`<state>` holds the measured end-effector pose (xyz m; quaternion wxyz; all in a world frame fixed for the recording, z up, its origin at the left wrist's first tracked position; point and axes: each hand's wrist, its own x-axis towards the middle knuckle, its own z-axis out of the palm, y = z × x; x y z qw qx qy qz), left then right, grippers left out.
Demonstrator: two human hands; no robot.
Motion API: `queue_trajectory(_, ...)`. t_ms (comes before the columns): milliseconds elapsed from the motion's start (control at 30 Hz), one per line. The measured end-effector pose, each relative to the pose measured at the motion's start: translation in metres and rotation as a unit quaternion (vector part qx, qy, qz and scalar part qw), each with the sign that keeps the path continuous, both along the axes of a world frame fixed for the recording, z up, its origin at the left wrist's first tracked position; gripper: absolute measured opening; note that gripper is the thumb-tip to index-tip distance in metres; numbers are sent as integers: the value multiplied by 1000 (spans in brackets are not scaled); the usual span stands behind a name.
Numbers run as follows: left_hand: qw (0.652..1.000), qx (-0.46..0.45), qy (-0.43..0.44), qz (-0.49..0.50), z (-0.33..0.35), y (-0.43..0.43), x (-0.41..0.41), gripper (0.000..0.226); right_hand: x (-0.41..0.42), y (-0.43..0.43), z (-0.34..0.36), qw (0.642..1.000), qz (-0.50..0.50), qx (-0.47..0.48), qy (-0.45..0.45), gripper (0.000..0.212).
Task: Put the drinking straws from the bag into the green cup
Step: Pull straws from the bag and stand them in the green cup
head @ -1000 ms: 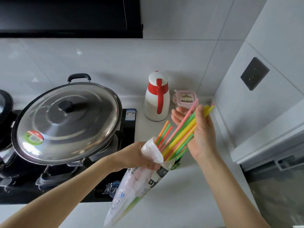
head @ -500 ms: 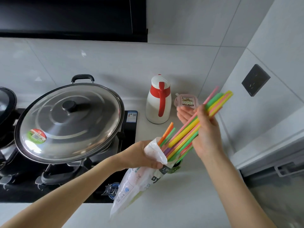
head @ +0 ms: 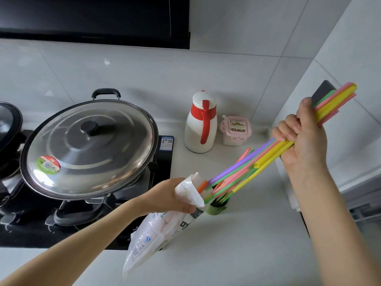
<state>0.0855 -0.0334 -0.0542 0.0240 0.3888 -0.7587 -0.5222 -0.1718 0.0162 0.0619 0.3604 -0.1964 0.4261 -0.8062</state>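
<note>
Since a second ago: your right hand (head: 303, 137) has drawn the straws (head: 243, 168) up and right, most of their length clear of the bag.
Right fingers: fisted round the bundle's upper part.
Left hand (head: 175, 196): fingers pinch the plastic bag (head: 156, 234) neck.
Straw tips: still at the bag mouth, just over the green cup (head: 216, 208) on the tabletop (head: 247, 244).
Meaning: bundle nearly free, none clearly in the cup yet.

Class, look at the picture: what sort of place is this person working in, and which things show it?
Most likely a home kitchen: a large steel-lidded wok sits on a black gas hob, a black extractor hood hangs above, and a white-and-red thermos jug stands on the pale worktop.
</note>
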Motion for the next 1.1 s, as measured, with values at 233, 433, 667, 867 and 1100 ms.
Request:
queue_trajectory(233,1000,-6,-8,20,-5,-4,1,42,-16,0,12,1000,-1,-16,-6,44)
queue_trajectory(433,993,-68,-84,41,-10,-7,3,50,-39,6,25,998,-26,-37,43,44)
queue_trajectory(667,990,-73,-96,69,-14,-10,8,55,-28,0,12,992,-57,-14,115,44)
queue_trajectory(867,983,-97,-90,129,-14,-10,14,44,4,-13,-44,992,20,2,124,43)
queue_trajectory(1100,982,-92,-66,154,-11,-10,22,37,37,-23,-100,970,57,88,218,45)
